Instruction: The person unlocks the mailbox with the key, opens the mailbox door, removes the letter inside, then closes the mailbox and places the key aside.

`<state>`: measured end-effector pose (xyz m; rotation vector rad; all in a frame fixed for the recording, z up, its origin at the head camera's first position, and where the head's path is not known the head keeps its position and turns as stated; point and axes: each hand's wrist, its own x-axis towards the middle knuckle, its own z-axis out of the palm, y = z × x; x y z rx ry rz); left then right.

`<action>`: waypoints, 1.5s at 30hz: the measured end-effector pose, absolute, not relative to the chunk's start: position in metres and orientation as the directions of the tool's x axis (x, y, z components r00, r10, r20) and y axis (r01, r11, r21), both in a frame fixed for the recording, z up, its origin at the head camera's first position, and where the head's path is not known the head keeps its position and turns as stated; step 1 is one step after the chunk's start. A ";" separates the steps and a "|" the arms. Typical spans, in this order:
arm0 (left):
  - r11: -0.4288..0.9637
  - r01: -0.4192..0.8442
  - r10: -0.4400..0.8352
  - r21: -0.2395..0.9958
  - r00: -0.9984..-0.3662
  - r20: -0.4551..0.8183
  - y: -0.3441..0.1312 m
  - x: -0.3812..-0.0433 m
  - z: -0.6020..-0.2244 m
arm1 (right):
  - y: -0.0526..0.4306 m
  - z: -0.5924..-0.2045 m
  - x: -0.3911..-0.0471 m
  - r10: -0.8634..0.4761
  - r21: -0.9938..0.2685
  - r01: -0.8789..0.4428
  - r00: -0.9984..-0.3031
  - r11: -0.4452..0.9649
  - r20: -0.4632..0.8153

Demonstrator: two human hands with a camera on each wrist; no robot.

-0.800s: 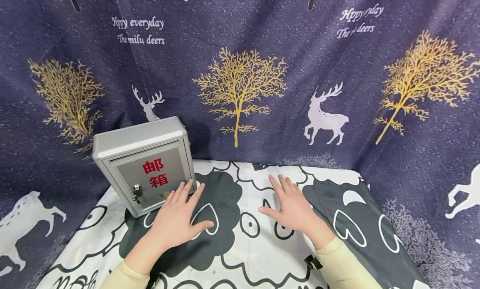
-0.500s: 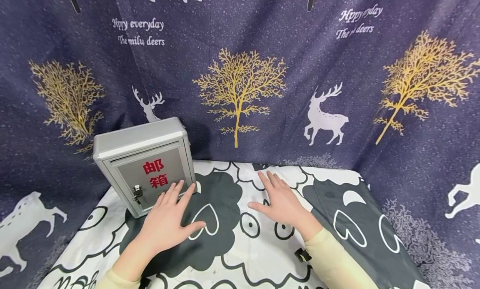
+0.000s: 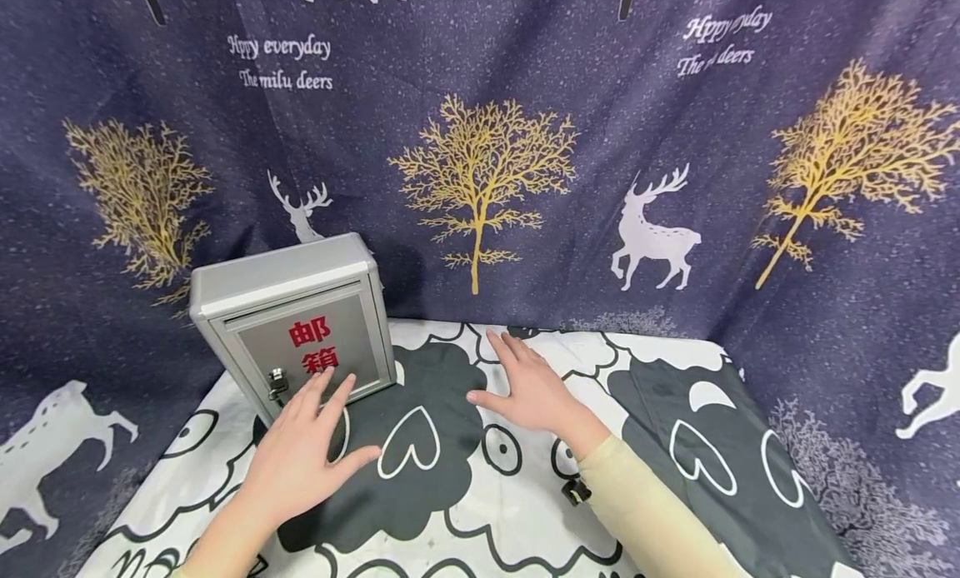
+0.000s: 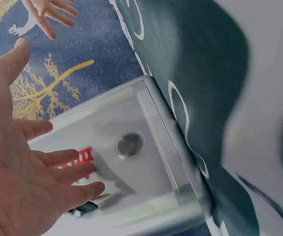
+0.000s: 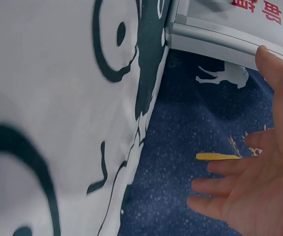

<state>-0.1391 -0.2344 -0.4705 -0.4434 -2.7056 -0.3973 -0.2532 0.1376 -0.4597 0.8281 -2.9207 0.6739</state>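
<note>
A silver metal mailbox [image 3: 258, 345] with red characters stands at the left on the cloth, its door closed. A lock [image 3: 277, 381] with a key in it sits on the left of the door. My left hand [image 3: 300, 457] hovers in front of the box's lower part, fingers spread, holding nothing. In the left wrist view its fingers overlap the red characters, and a round disc [image 4: 130, 145] shows on the door. To the right of the box, my right hand [image 3: 532, 395] is over the cloth, fingers extended and thumb apart, with nothing in it.
A black-and-white cartoon cloth [image 3: 525, 511] covers the table. Behind it hangs a dark blue curtain [image 3: 540, 253] printed with deer and golden trees, close behind the mailbox. A small black piece [image 3: 576, 491] is at the right sleeve.
Both hands have moved left. The left hand has also come down towards me, baring more of the cloth beside the box. The mailbox has stayed in place.
</note>
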 end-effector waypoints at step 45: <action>0.901 0.091 -0.045 0.424 -0.953 0.299 -0.323 -0.129 -0.447 | 0.054 -0.454 -0.322 -0.659 -0.607 -0.569 -0.746 0.554 0.098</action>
